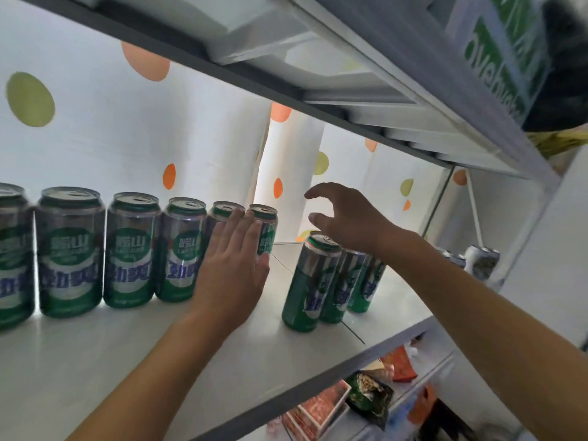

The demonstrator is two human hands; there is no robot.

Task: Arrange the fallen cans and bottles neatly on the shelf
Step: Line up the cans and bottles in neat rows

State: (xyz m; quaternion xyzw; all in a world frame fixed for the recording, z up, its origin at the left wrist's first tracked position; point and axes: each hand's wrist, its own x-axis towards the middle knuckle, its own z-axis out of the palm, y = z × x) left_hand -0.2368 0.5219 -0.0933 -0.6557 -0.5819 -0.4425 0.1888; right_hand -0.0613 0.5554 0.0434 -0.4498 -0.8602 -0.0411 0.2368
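Green cans [129, 249] upright (gap between groups) on shelf [159, 345].

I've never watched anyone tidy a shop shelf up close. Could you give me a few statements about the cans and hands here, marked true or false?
1. The left hand lies flat against the cans at the right end of the long row. True.
2. The right hand grips a can. False: it is above the small group of three cans with fingers spread, holding nothing.
3. Every can on the white shelf near the hands lies on its side. False: they stand upright.
4. Packaged goods sit on the shelf below. True.
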